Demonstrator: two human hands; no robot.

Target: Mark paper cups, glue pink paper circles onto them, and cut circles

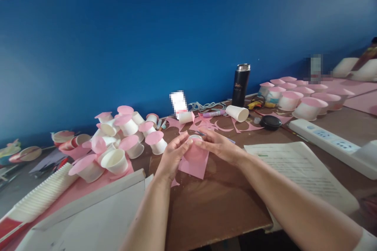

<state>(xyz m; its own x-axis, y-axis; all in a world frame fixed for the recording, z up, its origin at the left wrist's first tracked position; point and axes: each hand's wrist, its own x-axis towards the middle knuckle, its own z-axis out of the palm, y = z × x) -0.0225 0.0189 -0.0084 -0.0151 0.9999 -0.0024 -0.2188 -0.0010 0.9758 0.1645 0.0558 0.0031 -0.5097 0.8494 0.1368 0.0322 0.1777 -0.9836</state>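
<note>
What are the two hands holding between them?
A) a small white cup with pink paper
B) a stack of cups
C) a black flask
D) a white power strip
A: the left hand and right hand both press on a white cup with pink paper beneath it.

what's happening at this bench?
A person holds a small white paper cup against a pink paper sheet with both hands, left hand and right hand, over a brown table. Left of them sits a heap of pink-topped cups; more stand in rows at far right.
</note>
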